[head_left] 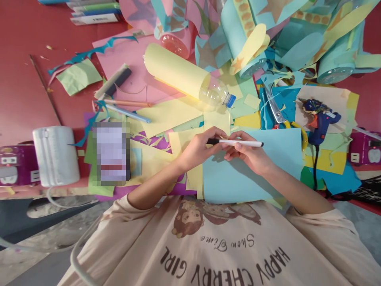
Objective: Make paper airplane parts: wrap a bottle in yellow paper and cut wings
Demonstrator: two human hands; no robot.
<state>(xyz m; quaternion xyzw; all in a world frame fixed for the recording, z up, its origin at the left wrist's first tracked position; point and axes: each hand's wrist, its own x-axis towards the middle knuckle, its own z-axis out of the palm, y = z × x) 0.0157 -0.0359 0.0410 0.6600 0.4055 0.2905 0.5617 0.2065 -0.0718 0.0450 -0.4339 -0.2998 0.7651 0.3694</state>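
A white marker pen [242,143] with a black cap lies level across both my hands. My left hand [205,145] grips it at its black capped end, the thumb and fingers pinched round it. My right hand [245,150] holds the white barrel nearer the other end, fingers curled. Both hands are above a sheet of light blue paper [253,182] at the table's near edge. Just beyond them lies a clear plastic bottle [214,92] with a blue cap, its body wrapped in yellow paper [175,71].
Scissors [275,105] and a blue glue gun [321,123] lie on the right. A phone [111,153] with a blurred screen and a white pouch [56,155] are on the left. Paper-wrapped bottles [336,63] stand at the back among paper scraps.
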